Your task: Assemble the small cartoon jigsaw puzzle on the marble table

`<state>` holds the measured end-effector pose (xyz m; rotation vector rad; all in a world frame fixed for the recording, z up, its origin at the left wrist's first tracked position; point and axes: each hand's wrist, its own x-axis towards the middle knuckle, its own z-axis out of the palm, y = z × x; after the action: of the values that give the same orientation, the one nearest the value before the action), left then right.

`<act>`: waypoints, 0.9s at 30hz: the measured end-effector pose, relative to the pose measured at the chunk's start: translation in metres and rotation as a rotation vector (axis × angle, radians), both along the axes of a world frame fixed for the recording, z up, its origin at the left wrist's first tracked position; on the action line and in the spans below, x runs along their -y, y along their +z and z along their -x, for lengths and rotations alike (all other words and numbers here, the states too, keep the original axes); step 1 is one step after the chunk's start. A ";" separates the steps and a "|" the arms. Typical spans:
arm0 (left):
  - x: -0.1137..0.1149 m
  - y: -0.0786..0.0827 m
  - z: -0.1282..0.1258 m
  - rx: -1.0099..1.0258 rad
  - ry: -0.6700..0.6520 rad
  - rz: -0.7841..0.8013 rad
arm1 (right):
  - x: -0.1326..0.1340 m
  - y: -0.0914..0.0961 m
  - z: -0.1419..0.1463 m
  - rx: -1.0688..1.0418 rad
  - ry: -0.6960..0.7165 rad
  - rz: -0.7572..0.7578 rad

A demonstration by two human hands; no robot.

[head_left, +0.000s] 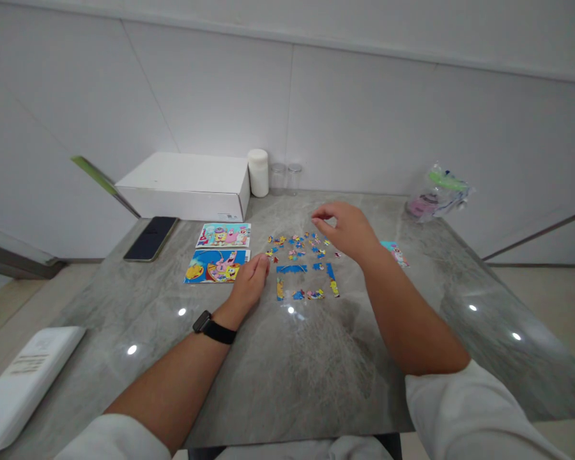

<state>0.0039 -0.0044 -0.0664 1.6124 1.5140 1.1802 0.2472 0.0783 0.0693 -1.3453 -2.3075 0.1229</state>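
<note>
- Left of centre, two cartoon cards lie one above the other on a grey marbled table point(316, 370): a pale upper card point(223, 235) and a bluer lower card point(211, 266).
- Just right of the lower card, the left hand point(249, 281) rests near the table, fingers curled in, a dark watch point(214, 327) at the wrist; whether it grips a piece cannot be told.
- At the centre, the work appears to be in its early stage: a broken rectangle of jigsaw pieces lies between the hands, nearer the viewer than the right hand. A left strip point(280, 289), a top strip point(291, 269), short bottom sections point(315, 294) and a right strip point(333, 281) are laid out, gaps parting them, the middle not yet filled.
- Just above that outline, loose pieces point(297, 241) lie scattered, apparently still to be placed, spread from beside the left fingertips to below the right hand.
- Right of centre, the right hand point(347, 230) hangs over the far edge of the scatter, thumb and forefinger drawn together; anything pinched there is too small to make out.
- Farther right, a small colourful card point(397, 253) shows partly behind the right forearm.
</note>
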 end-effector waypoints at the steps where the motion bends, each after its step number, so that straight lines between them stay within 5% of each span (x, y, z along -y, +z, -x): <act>1: -0.001 0.000 0.000 0.009 0.004 0.005 | -0.010 -0.006 0.005 0.036 0.004 0.041; 11: 0.000 0.006 0.000 0.056 0.039 0.045 | -0.073 -0.074 0.033 0.351 -0.050 0.295; 18: -0.002 0.002 -0.001 0.113 0.059 0.082 | -0.075 -0.101 0.024 0.322 -0.040 0.282; 27: 0.001 0.007 -0.001 0.117 0.057 0.084 | -0.064 -0.110 0.030 0.330 -0.080 0.256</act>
<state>0.0050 -0.0052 -0.0598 1.4290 1.5228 1.2033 0.2168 0.1428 -0.0411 -1.6917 -2.5717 0.1881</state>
